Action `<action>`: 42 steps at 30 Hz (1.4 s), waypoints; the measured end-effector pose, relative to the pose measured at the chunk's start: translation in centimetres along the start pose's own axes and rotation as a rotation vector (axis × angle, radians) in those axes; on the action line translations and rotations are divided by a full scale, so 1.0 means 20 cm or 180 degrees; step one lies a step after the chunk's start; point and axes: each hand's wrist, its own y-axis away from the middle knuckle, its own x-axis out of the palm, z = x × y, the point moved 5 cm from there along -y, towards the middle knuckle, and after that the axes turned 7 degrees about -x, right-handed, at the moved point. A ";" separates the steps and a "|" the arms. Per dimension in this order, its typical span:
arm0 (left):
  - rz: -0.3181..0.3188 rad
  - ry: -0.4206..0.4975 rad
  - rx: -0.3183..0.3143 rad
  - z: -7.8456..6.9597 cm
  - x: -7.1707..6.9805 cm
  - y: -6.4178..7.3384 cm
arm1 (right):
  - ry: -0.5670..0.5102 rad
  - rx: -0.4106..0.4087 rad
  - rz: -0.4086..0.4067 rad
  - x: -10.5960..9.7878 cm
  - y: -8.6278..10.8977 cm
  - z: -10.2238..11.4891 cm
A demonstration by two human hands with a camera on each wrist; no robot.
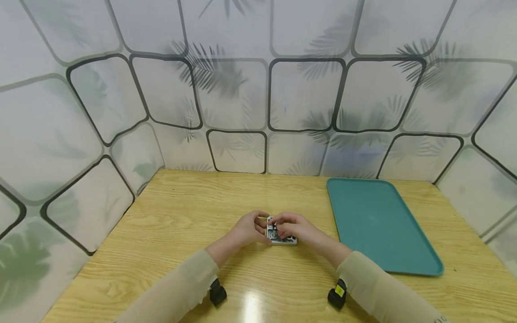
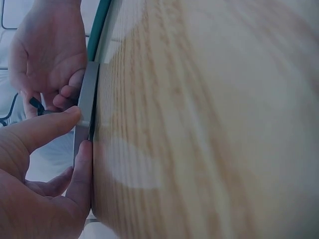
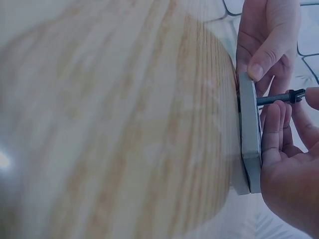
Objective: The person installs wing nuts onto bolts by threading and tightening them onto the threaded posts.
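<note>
A small pale grey rectangular block point(image 1: 286, 242) lies flat on the wooden table, with dark and metallic details on its top face. Its left end is held by my left hand point(image 1: 247, 229), thumb at the near corner and fingers at the far one. In the right wrist view a dark threaded screw point(image 3: 274, 99) with a black head stands out of the block's top. My right hand point(image 1: 298, 228) reaches over the block from the right and pinches the screw's head. The right fingers hide part of the top face.
A teal tray point(image 1: 373, 224) lies on the table point(image 1: 194, 202) to the right, beyond the right forearm. Patterned curtains point(image 1: 234, 98) enclose the table's back and sides. Black wrist devices sit beneath both sleeves.
</note>
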 end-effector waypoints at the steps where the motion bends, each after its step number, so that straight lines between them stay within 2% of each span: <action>1: -0.0003 -0.0004 0.0002 0.00 0.00 0.00 | -0.0017 0.0005 -0.0011 0.00 0.00 0.00; 30: -0.0032 0.0002 0.0035 0.00 0.00 -0.01 | 0.0123 -0.0089 -0.0180 0.01 0.00 -0.01; 33: -0.0026 0.0006 0.0045 0.00 0.00 -0.01 | 0.0198 -0.0139 -0.0235 0.01 0.00 0.01; 42: -0.0022 0.0007 -0.0015 0.00 0.00 0.00 | 0.0491 -0.0026 -0.0635 0.03 0.01 0.01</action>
